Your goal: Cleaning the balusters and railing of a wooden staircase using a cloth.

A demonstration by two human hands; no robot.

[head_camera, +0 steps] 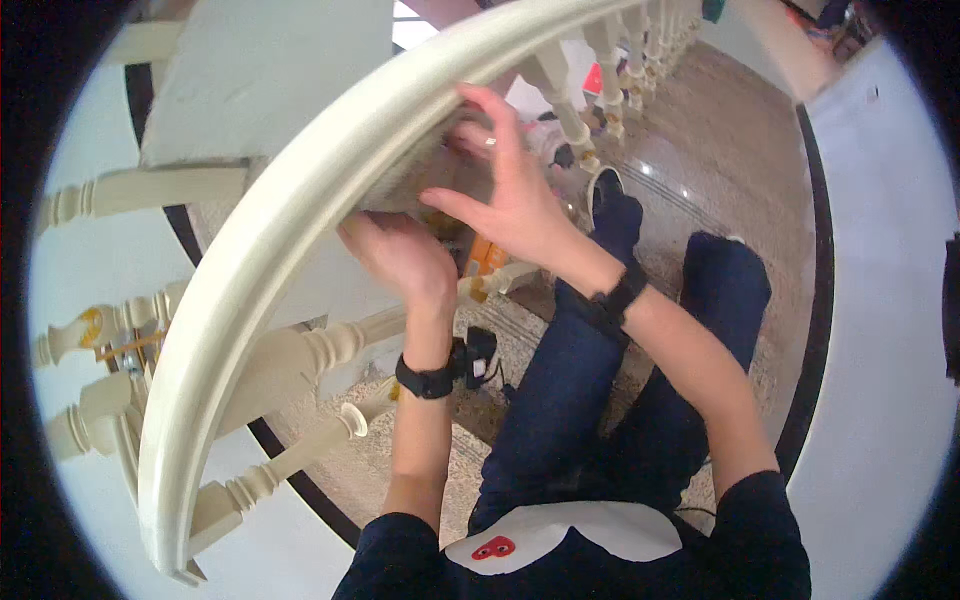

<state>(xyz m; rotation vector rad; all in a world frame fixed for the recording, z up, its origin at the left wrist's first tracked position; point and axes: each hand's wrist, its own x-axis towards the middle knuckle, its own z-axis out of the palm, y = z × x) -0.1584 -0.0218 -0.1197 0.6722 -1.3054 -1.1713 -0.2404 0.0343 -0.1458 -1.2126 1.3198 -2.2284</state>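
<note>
A cream staircase handrail [247,262] curves from the lower left to the top of the head view. My left hand [409,251] is at the underside of the rail, its fingertips hidden there; whether they hold something cannot be told. To its upper right, my right hand [502,180] has thumb and fingers spread, with fingertips near the rail's lower edge. Between the hands, below the rail, is a blurred greyish surface [401,176] that I cannot identify. Both wrists wear black straps, and a small black device [478,356] sits by the left one.
Turned cream balusters [559,82] run along the upper right, and a thicker post [277,367] stands at the left. Glossy stone steps [675,150] lie under my legs. An orange box [486,255] is beyond the balusters. A white wall [885,262] with black skirting [819,277] bounds the right.
</note>
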